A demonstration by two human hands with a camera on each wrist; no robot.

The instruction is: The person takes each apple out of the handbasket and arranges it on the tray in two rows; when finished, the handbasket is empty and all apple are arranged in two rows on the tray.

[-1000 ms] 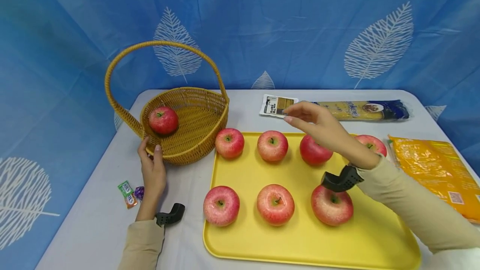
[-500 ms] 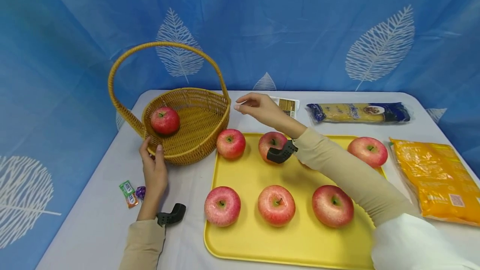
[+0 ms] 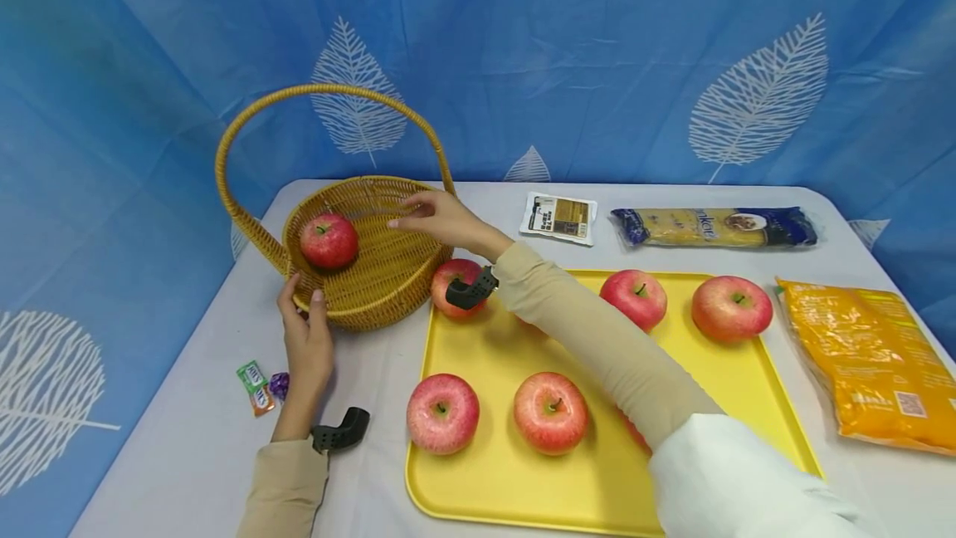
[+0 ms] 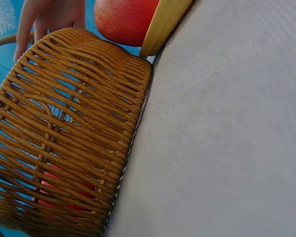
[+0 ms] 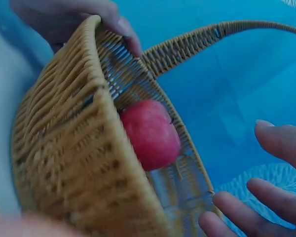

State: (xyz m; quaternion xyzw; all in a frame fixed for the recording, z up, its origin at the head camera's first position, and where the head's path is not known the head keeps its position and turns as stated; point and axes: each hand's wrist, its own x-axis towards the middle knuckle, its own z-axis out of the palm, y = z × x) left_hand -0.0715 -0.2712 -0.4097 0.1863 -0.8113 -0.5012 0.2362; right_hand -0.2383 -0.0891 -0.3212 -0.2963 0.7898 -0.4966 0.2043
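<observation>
A brown wicker basket [image 3: 388, 293] with a tall arched handle stands at the left back of the table. One red apple [image 3: 329, 241] lies inside it, also seen past the rim in the right wrist view. My left hand [image 3: 306, 339] grips the basket's near left rim between thumb and fingers. Over the basket's right side hovers my right hand [image 3: 448, 222], fingers spread and loosely bent, holding nothing. In the left wrist view the woven wall [image 4: 74, 128] fills the left part, and my left hand is mostly out of sight there.
A yellow tray [image 3: 478, 505] bears several apples, some partly hidden by the right sleeve. Behind it lie a small white-and-brown packet [image 3: 558, 218] and a long noodle-like pack [image 3: 713, 227]. An orange bag [image 3: 870, 364] is at right, small candies [image 3: 256, 387] at left.
My right hand has swept left from above the tray's back to over the basket, with nothing in it. The left hand keeps its grip on the rim.
</observation>
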